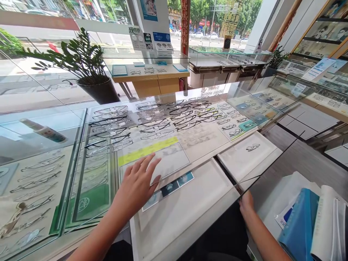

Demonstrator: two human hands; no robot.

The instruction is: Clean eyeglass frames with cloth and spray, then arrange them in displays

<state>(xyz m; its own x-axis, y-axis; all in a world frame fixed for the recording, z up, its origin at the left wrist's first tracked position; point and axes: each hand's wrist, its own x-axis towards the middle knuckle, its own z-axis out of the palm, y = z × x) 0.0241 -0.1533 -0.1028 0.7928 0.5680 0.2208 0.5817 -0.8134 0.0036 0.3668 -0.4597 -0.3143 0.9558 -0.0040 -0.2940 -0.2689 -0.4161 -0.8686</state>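
Note:
My left hand (pixel 143 174) is spread over the glass counter top, fingers apart and holding nothing. Under it are a pale rectangular sheet (pixel 174 156) and a yellow-green strip (pixel 152 149). Beyond the fingers, several rows of eyeglasses (pixel 154 125) lie on the counter. My right hand (pixel 247 203) is low at the front edge of the counter, by the gap between two pulled-out white drawers; its fingers are mostly hidden. The nearer drawer (pixel 195 206) holds a printed picture card (pixel 174 186). One pair of glasses (pixel 252 147) lies in the farther drawer (pixel 231 156).
A spray bottle (pixel 43 130) lies at the left on the glass. Display cases with glasses (pixel 38 181) adjoin on that side. Blue and white folders (pixel 299 221) stand at the lower right. A potted plant (pixel 92 85) and more showcases (pixel 148 69) are beyond the counter.

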